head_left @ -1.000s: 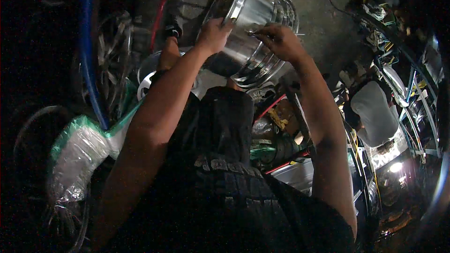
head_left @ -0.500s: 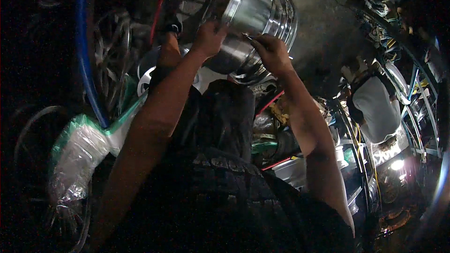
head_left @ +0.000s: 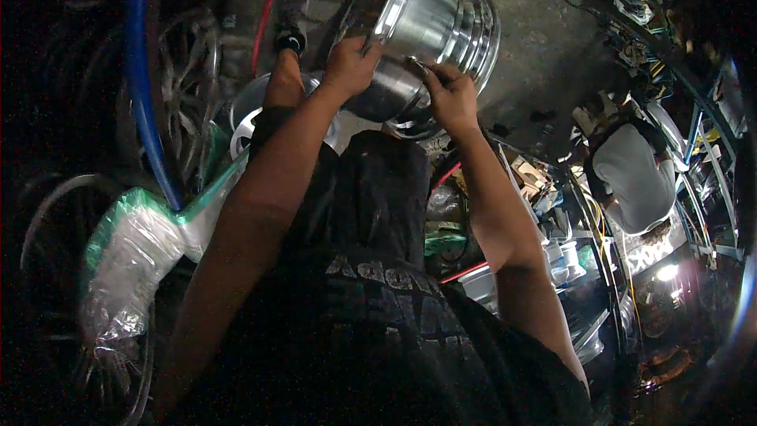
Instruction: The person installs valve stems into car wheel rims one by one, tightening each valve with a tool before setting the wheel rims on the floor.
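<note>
A polished silver wheel rim (head_left: 426, 20) lies on its side just beyond my knees, its stepped barrel facing up and its ridged end toward the right. My left hand (head_left: 352, 67) is closed on the lip at its left end. Against the middle of the barrel, my right hand (head_left: 453, 96) pinches a small metal piece (head_left: 415, 62) between thumb and fingers. Only its shiny tip shows, so its exact kind is hidden.
Another silver wheel (head_left: 241, 132) lies beside my left leg. A blue bar (head_left: 142, 87) and a plastic-wrapped bundle (head_left: 142, 248) stand to the left. On the right, a person in a grey shirt (head_left: 631, 177) bends among racks and clutter. Grey concrete floor (head_left: 540, 39) extends beyond the rim.
My right hand has shifted slightly left and toward me along the barrel, and its forearm has swung inward. My left hand stays on the lip, and the rim has hardly moved.
</note>
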Action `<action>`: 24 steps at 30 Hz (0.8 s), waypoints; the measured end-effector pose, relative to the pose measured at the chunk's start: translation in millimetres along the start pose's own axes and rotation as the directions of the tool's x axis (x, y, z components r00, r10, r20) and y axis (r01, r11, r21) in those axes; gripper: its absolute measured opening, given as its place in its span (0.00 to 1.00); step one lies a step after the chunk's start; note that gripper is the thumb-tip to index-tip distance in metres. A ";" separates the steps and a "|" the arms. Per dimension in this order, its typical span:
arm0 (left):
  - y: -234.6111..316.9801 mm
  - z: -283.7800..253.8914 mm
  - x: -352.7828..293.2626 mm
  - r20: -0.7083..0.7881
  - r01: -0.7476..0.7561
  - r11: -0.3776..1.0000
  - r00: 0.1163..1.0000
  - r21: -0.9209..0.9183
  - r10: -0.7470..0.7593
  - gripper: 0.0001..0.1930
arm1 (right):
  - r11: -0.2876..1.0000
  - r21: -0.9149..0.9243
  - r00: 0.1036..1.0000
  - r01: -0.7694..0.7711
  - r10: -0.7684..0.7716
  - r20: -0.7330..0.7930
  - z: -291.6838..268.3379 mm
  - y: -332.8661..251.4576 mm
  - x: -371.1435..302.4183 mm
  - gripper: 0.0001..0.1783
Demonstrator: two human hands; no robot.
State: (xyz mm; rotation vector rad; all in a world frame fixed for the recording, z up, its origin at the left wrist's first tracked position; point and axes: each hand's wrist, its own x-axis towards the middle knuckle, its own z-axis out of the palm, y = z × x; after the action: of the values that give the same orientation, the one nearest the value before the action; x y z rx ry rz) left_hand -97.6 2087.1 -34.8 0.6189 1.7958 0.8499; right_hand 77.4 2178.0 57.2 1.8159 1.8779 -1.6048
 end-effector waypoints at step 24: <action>5.2 0.6 -2.1 -0.045 -0.038 0.999 0.998 0.036 0.039 0.19 | 0.922 0.355 0.949 -0.159 0.241 -0.202 39.0 1.1 -16.9 0.17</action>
State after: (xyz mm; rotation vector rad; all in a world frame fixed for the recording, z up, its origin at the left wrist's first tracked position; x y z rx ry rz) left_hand -96.1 2088.9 -29.7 0.6638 1.8483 0.8660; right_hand 60.9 2139.4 50.2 2.3541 1.4966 -1.7821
